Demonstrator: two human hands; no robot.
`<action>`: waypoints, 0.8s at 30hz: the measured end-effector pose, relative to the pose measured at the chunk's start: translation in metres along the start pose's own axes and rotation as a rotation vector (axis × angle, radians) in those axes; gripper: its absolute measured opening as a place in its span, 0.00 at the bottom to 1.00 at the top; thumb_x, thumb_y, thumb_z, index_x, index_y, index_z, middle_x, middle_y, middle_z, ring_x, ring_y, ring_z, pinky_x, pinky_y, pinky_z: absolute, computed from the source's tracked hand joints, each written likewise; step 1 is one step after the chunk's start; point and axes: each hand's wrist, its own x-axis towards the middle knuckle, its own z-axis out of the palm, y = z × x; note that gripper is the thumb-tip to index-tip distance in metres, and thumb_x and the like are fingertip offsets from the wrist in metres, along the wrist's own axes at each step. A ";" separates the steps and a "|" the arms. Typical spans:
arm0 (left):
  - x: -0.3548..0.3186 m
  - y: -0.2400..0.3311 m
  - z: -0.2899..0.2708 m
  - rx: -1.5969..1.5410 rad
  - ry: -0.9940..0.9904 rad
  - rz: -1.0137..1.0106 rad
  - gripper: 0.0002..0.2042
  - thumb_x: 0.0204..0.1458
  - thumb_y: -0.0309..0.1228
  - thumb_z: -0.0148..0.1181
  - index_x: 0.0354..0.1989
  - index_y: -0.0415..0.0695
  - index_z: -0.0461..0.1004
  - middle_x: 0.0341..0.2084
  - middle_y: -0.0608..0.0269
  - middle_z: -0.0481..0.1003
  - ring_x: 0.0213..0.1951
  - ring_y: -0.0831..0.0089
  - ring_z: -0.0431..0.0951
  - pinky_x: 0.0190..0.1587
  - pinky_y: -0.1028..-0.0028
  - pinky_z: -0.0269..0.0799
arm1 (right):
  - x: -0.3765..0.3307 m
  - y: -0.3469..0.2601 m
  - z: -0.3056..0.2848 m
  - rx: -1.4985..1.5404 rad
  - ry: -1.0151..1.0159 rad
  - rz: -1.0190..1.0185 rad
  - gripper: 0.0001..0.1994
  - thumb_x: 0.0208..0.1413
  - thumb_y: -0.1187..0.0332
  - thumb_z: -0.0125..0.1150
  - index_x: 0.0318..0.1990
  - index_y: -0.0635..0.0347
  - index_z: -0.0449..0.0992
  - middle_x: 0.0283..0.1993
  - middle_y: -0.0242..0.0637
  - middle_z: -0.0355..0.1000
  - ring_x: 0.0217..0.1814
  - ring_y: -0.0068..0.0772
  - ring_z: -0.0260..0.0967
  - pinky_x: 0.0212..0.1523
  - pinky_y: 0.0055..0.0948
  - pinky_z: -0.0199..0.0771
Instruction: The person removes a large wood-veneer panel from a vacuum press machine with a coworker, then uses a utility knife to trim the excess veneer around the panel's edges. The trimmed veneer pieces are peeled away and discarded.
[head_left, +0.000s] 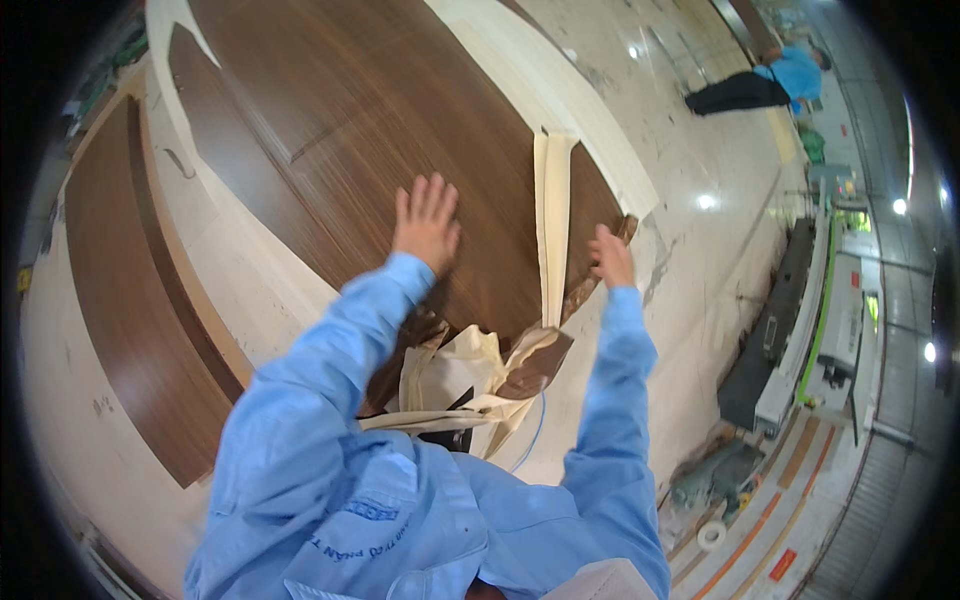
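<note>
Near the middle of the view, the left hand (428, 222) is palm down with its fingers spread and pointing away from the body; whether it presses on the surface or hovers just above cannot be told. Its forearm, in a light blue sleeve (340, 325), reaches forward and slants to the right. The right hand (612, 258) is at the panel's near right corner, fingers loosely bent; I cannot tell if they pinch the edge. That arm extends almost straight forward. Beneath the left hand lies the brown wood-grain panel (390, 110), stretching away from the body. Between the hands, a folded cream strip (553, 210) runs lengthwise over it, down toward crumpled cream wrapping (470, 360) close to the torso. Farther left lies a second brown panel (130, 300); well apart at upper right is a co-worker (790, 75) in blue.
</note>
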 end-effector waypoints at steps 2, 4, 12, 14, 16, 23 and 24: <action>-0.010 0.046 0.005 -0.055 -0.027 -0.066 0.33 0.60 0.44 0.53 0.73 0.48 0.56 0.75 0.54 0.47 0.76 0.50 0.41 0.74 0.43 0.34 | 0.042 -0.026 0.051 0.076 -0.197 0.196 0.41 0.54 0.33 0.59 0.57 0.66 0.73 0.52 0.47 0.76 0.51 0.40 0.77 0.47 0.44 0.80; 0.003 0.078 0.016 -0.065 -0.031 -0.211 0.33 0.60 0.44 0.53 0.73 0.48 0.56 0.76 0.55 0.46 0.76 0.51 0.40 0.74 0.42 0.33 | 0.067 -0.046 0.093 -0.317 -0.145 -0.091 0.36 0.46 0.43 0.73 0.48 0.72 0.79 0.43 0.54 0.80 0.43 0.46 0.81 0.46 0.41 0.80; 0.026 0.099 0.041 0.177 0.167 -0.243 0.31 0.61 0.47 0.51 0.73 0.52 0.58 0.75 0.57 0.49 0.75 0.52 0.45 0.73 0.44 0.37 | 0.089 -0.017 0.088 1.109 -0.745 0.364 0.16 0.71 0.53 0.47 0.45 0.57 0.71 0.21 0.19 0.47 0.16 0.17 0.38 0.18 0.20 0.43; 0.024 0.100 0.043 0.206 0.161 -0.269 0.31 0.62 0.46 0.51 0.73 0.55 0.57 0.74 0.58 0.51 0.75 0.54 0.48 0.73 0.45 0.38 | 0.076 -0.004 0.059 1.417 -0.860 0.382 0.17 0.71 0.50 0.47 0.39 0.55 0.69 0.20 0.18 0.47 0.15 0.16 0.39 0.17 0.20 0.44; 0.027 0.100 0.045 0.203 0.146 -0.282 0.31 0.62 0.47 0.51 0.74 0.57 0.56 0.74 0.60 0.52 0.75 0.56 0.48 0.73 0.46 0.39 | 0.058 -0.004 0.042 1.389 -0.775 0.286 0.17 0.70 0.50 0.48 0.36 0.54 0.67 0.18 0.18 0.49 0.14 0.16 0.41 0.15 0.21 0.44; 0.028 0.084 0.061 0.282 0.210 -0.254 0.29 0.62 0.50 0.50 0.72 0.61 0.60 0.73 0.60 0.56 0.74 0.58 0.52 0.73 0.47 0.43 | -0.141 0.197 -0.112 1.013 -0.412 0.222 0.19 0.71 0.53 0.47 0.28 0.52 0.65 0.16 0.21 0.52 0.13 0.16 0.46 0.15 0.22 0.44; 0.027 0.082 0.064 0.293 0.202 -0.253 0.29 0.62 0.51 0.49 0.72 0.62 0.60 0.73 0.61 0.56 0.74 0.58 0.52 0.73 0.48 0.43 | -0.187 0.240 -0.142 0.887 -0.343 0.249 0.18 0.71 0.55 0.47 0.28 0.52 0.65 0.16 0.22 0.53 0.15 0.17 0.49 0.17 0.23 0.47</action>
